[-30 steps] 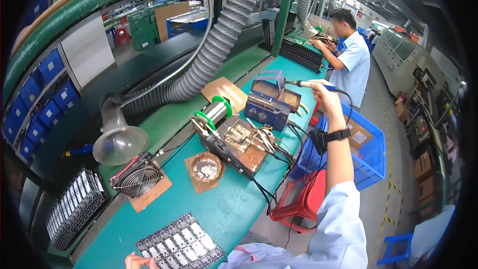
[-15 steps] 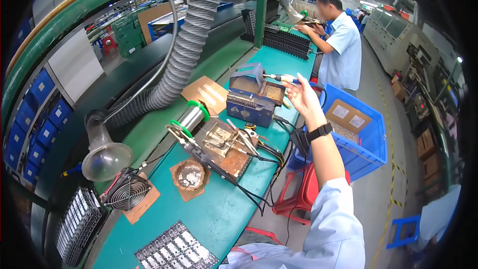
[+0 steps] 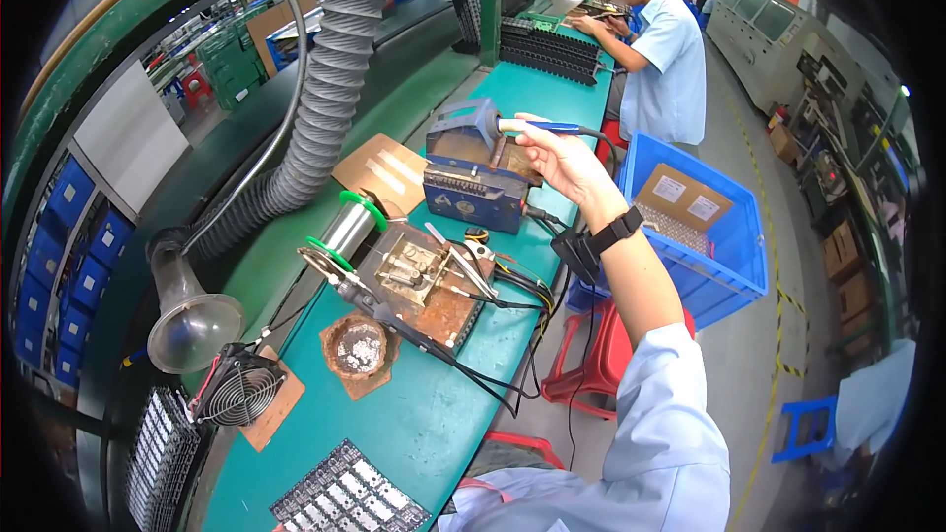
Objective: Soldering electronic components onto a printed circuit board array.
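Observation:
My right hand [image 3: 564,166] reaches forward over the bench, its thumb and fingers closed around a blue-handled soldering iron [image 3: 560,127]. The iron's front end sits in the mouth of a blue-grey holder [image 3: 480,126], so its tip is hidden. That holder rests against a dark blue soldering station [image 3: 473,199] with a brown, stained tray on top. At the near end of the bench lies a panel of black-and-white circuit boards [image 3: 350,493], cut by the lower edge. My left hand is out of view.
Mid-bench are a solder reel [image 3: 347,229], a rusty plate [image 3: 419,286] with tweezers and cables, and a crusted bowl [image 3: 358,347]. Left are a small fan [image 3: 241,396] and an extraction funnel [image 3: 195,333]. Right stand a blue crate [image 3: 690,291] and red stool [image 3: 611,360]. A co-worker [image 3: 662,44] works beyond.
My right hand has moved slightly left and farther away, pushing the soldering iron deeper into the holder; its metal shaft no longer shows. The whole view has shifted a little.

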Demonstrator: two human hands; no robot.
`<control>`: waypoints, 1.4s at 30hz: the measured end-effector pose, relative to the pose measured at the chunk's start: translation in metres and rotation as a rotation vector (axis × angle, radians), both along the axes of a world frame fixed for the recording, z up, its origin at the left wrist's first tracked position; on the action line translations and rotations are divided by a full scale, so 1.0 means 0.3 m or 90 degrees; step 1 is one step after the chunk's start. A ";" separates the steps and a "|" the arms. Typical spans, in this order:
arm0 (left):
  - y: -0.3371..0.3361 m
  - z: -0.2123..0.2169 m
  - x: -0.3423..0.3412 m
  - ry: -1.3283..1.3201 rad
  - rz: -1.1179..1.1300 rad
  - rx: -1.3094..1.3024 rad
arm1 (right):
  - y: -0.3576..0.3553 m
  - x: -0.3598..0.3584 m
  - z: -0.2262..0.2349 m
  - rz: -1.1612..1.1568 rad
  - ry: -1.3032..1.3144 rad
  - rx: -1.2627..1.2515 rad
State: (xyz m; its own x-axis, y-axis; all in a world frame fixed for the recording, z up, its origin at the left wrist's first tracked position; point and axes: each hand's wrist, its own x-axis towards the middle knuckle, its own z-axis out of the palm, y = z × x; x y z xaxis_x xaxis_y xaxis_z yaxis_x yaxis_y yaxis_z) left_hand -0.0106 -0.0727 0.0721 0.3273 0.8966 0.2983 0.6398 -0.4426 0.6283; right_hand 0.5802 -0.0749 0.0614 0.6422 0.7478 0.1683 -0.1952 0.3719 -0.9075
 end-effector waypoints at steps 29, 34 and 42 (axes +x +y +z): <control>-0.016 -0.021 0.015 -0.014 0.002 0.008 | -0.065 0.278 -0.275 0.145 -0.003 -0.180; 0.000 -0.002 0.043 -0.022 0.012 0.022 | -0.054 0.242 -0.223 0.161 -0.010 -0.205; -0.015 0.011 0.079 -0.042 0.046 -0.013 | 0.028 0.427 -0.343 0.241 0.098 -0.214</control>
State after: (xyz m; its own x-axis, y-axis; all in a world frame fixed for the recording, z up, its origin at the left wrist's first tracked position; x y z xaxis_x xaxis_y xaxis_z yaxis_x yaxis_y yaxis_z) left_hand 0.0131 -0.0772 0.0755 0.2420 0.9230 0.2991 0.6261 -0.3840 0.6786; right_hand 0.7082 -0.0666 -0.0415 0.3154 0.9285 -0.1961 -0.4004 -0.0571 -0.9145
